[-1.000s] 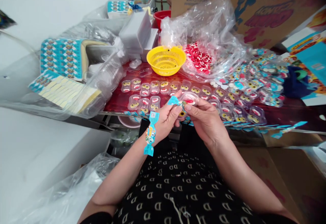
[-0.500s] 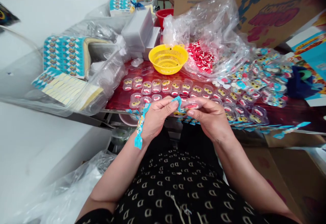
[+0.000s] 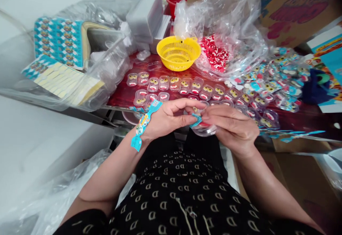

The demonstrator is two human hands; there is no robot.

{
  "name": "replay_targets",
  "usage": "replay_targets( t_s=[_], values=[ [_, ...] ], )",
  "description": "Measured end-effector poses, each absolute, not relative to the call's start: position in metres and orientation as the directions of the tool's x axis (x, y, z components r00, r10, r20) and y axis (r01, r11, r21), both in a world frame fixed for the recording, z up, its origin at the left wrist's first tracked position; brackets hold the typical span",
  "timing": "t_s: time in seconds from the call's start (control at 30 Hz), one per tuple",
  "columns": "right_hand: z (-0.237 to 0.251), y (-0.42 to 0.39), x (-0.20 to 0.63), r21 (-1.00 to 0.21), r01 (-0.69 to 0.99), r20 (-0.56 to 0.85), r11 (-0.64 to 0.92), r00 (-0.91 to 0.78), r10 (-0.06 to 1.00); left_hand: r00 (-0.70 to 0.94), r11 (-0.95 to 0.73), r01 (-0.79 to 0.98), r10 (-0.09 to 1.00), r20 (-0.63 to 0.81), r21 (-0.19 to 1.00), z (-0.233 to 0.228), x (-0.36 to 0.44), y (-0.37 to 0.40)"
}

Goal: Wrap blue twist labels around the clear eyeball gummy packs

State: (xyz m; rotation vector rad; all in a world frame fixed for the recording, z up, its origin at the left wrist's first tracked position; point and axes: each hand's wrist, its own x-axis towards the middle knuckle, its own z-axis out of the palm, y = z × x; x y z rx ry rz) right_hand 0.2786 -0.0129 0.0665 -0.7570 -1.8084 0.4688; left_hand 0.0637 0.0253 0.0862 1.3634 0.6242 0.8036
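Note:
My left hand point(image 3: 171, 119) is closed in a pinch, its thumb on a blue paper label point(image 3: 196, 121). That label lies against a small clear plastic pack point(image 3: 204, 131) with red candy inside, gripped by the bent fingers of my right hand point(image 3: 235, 126). Both hands meet over the table's front edge, and the fingers partly hide pack and label. Another printed blue label point(image 3: 143, 122) sticks across the back of my left hand and wrist. Just beyond the hands, rows of clear packs point(image 3: 185, 86) with yellow eye-shaped and red-and-white pieces lie on the dark red table point(image 3: 121, 94).
A yellow basket point(image 3: 178, 54) stands behind the rows, beside a plastic bag of red-and-white candies point(image 3: 215, 53). Labelled packs point(image 3: 283, 80) are heaped at right. Label sheets point(image 3: 60, 44) and clear plastic stacks point(image 3: 145, 14) stand at left. More labels point(image 3: 291, 135) hang along the front edge.
The pack has tilted and come lower, towards my body. My right fingers have moved over onto the label at the pack, and my left hand has turned. The camera view has shifted slightly.

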Motion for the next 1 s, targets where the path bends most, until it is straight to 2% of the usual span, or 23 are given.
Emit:
replay_targets(
  t_s=[0.3,0.57,0.73,0.87,0.93,1.0],
  values=[
    [0.057,-0.014,0.274,-0.587,0.304,0.721,0.75,-0.224,0.655,0.697,0.024,-0.105,0.715,0.056,0.994,0.08,0.066,0.039],
    [0.055,-0.012,0.259,-0.525,0.321,0.768,0.788,-0.221,0.601,0.631,0.065,-0.097,0.776,0.011,0.993,0.077,0.074,0.032],
    [0.057,-0.006,0.252,-0.472,0.287,0.781,0.834,-0.302,0.546,0.564,0.202,-0.171,0.823,-0.072,0.964,0.07,0.081,0.026],
    [0.056,-0.003,0.253,-0.599,0.114,0.758,0.793,-0.24,0.607,0.517,0.392,-0.124,0.81,-0.278,0.911,0.066,0.095,0.032],
    [0.053,-0.003,0.261,-0.683,0.076,0.709,0.727,-0.175,0.684,0.471,0.413,-0.091,0.82,-0.326,0.906,0.065,0.103,0.037],
    [0.049,-0.003,0.275,-0.795,0.097,0.594,0.598,-0.074,0.801,0.407,0.368,-0.054,0.857,-0.316,0.928,0.063,0.109,0.041]
  ],
)
